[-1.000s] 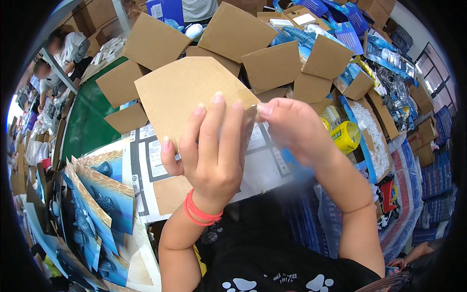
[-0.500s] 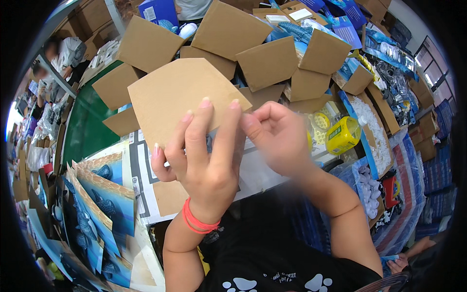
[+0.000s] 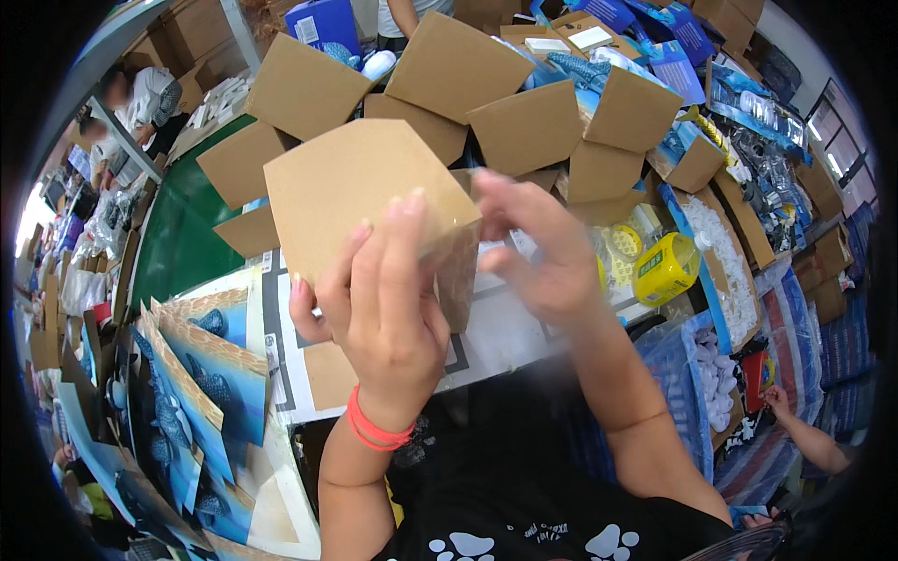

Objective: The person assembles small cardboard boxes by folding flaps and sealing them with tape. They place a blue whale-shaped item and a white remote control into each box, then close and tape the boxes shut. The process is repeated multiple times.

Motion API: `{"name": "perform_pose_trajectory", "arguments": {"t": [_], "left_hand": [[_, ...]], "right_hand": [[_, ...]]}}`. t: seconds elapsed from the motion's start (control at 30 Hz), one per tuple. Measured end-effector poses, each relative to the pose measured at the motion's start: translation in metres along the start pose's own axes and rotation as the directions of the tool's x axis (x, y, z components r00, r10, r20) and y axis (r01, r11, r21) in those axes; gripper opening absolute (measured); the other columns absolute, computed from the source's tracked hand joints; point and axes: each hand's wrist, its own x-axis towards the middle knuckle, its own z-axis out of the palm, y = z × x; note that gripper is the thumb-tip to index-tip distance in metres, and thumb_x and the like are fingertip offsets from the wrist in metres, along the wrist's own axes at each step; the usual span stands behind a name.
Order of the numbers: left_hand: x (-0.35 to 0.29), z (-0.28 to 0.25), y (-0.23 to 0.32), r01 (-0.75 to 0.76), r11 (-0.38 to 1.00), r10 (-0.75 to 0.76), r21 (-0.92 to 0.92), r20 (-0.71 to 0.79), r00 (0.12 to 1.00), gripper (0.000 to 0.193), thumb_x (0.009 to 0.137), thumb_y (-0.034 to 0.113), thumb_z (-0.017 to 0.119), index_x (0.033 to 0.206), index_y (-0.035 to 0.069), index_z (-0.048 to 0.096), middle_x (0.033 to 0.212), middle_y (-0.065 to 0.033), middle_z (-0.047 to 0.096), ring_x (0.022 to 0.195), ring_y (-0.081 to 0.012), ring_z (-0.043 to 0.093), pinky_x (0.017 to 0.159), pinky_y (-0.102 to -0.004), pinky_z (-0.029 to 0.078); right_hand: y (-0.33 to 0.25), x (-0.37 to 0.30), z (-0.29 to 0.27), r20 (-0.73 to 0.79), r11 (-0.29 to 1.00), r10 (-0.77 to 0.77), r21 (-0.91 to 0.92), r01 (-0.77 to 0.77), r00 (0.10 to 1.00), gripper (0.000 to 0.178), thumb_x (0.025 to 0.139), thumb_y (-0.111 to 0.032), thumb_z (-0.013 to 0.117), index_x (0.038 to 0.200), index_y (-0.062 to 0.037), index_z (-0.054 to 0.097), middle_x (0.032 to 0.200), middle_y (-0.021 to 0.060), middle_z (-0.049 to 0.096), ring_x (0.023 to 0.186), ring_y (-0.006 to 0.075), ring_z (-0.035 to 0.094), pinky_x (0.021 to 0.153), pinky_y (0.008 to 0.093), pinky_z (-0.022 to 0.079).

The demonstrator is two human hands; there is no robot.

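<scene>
A brown cardboard piece with angled top corners (image 3: 351,182) is held up in front of me, a folded side showing below its right edge. My left hand (image 3: 388,327) grips it from the near side, fingers lying over its lower part. A red band circles that wrist. My right hand (image 3: 543,243), blurred by motion, is beside the card's right corner. Its thumb and fingers are apart, and nothing shows between them. Below the card lies the white worktop with dark line markings (image 3: 486,323). The far side of the held card is hidden.
Similar brown cards with packed toys (image 3: 458,65) crowd the far side. Blue printed cards with whale-shark-like toys (image 3: 210,374) stand at left. A yellow bottle (image 3: 666,269) and a tray of small white parts (image 3: 720,266) are at right. Another person's hand (image 3: 778,400) reaches in there.
My right hand has drawn off the card's corner and its fingers have spread. The card has turned slightly, showing more of its folded side. Another person's arm has come in at right.
</scene>
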Motion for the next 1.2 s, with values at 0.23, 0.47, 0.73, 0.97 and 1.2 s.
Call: {"name": "perform_pose_trajectory", "arguments": {"t": [0.23,0.47,0.73,0.97,1.2], "left_hand": [[-0.038,0.010,-0.024,-0.097,0.993,0.077,-0.065,-0.254,0.964,0.055,0.088,0.032,0.078,0.140,0.027,0.058,0.152,-0.0165,0.047,0.144,-0.0346,0.035,0.124,-0.0479,-0.002],[-0.206,-0.014,-0.065,0.058,0.961,-0.018,-0.271,0.146,0.989,0.130,0.060,0.066,0.088,0.161,0.021,0.020,0.155,-0.0267,0.025,0.141,-0.0485,0.030,0.114,-0.0617,0.029],[-0.252,-0.051,-0.021,-0.184,0.980,0.191,-0.078,0.102,0.976,0.109,0.080,0.056,0.081,0.161,0.048,0.009,0.157,-0.0144,0.026,0.144,-0.0370,0.030,0.117,-0.0502,0.030],[-0.198,-0.063,-0.078,-0.173,0.971,0.182,-0.162,0.045,0.982,0.034,0.098,0.016,0.060,0.131,0.020,0.054,0.128,-0.0135,0.065,0.117,-0.0346,0.063,0.109,-0.0523,0.040],[-0.052,-0.134,-0.115,-0.107,0.969,0.134,-0.222,0.107,0.985,0.017,0.077,0.014,0.069,0.083,-0.002,0.068,0.092,-0.0188,0.074,0.092,-0.0364,0.073,0.088,-0.0475,0.056]], "right_hand": [[0.008,0.010,0.023,-0.135,0.996,0.085,0.022,-0.083,0.987,0.026,0.088,-0.001,0.077,0.114,-0.0032,0.077,0.095,0.0090,0.078,0.081,0.0099,0.070,0.074,0.0231,0.057],[-0.009,-0.007,0.008,-0.151,0.590,0.573,0.758,-0.279,0.805,0.022,0.098,-0.009,0.067,0.116,0.0003,0.073,0.106,0.0095,0.075,0.090,0.0158,0.071,0.079,0.0275,0.057],[-0.004,-0.046,-0.023,-0.050,0.187,0.728,0.974,-0.128,0.684,0.022,0.105,-0.016,0.057,0.123,-0.0070,0.064,0.116,0.0116,0.072,0.103,0.0237,0.070,0.092,0.0393,0.058],[0.026,-0.081,-0.015,0.200,-0.140,0.666,0.980,-0.143,0.718,0.033,0.109,-0.028,0.047,0.135,-0.0100,0.056,0.135,0.0113,0.064,0.121,0.0246,0.063,0.107,0.0433,0.050],[0.050,-0.144,0.016,0.532,-0.293,0.573,0.844,-0.450,0.624,0.053,0.105,-0.022,0.058,0.149,0.0005,0.041,0.129,0.0157,0.067,0.106,0.0265,0.072,0.082,0.0363,0.062]]}}
